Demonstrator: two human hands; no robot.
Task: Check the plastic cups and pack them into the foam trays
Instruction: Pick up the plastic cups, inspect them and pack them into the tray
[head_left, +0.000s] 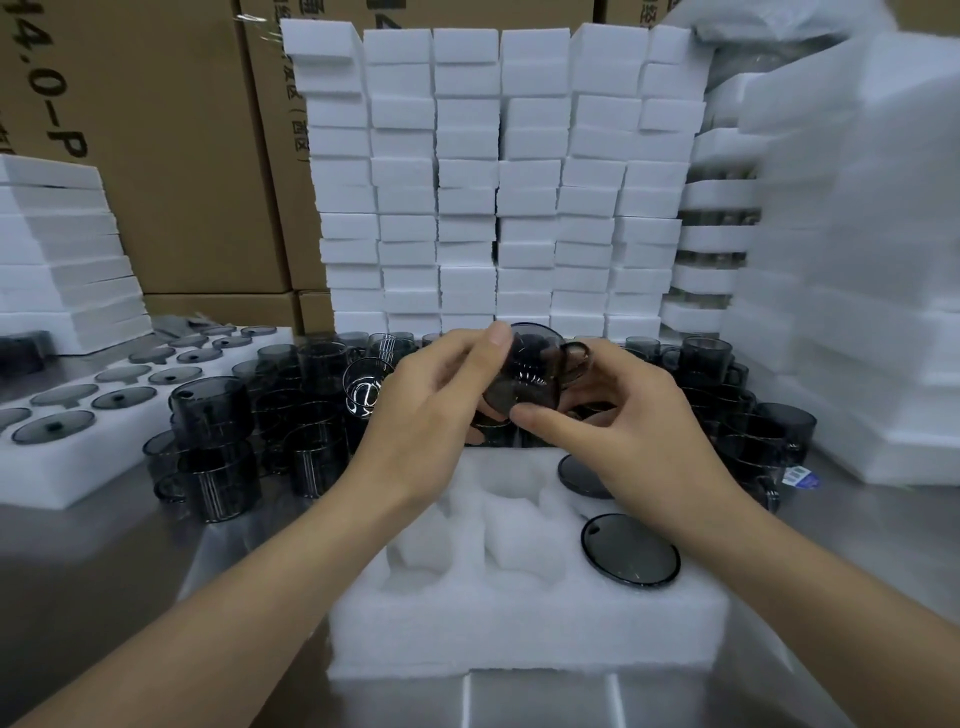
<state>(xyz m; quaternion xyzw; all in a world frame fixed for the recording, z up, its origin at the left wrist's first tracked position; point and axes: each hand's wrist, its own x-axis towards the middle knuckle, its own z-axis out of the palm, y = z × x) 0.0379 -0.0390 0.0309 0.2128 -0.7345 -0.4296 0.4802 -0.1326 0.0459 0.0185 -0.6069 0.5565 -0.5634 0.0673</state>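
A smoky grey plastic cup (535, 371) with a handle is held tilted on its side in mid-air between both hands. My left hand (431, 410) grips its left side with thumb on top. My right hand (618, 415) pinches its right side near the handle. Directly below lies a white foam tray (519, 623) with several hollow pockets. Two dark round lids (629, 556) sit in the tray's right pockets. Many more grey cups (218, 441) stand stacked behind and beside the tray.
A foam tray filled with dark lids (78, 462) lies at the left. A wall of stacked white foam blocks (498, 182) rises behind the cups. More foam stacks (857, 260) crowd the right. Cardboard boxes (171, 156) stand at the back left. The table (104, 561) is steel.
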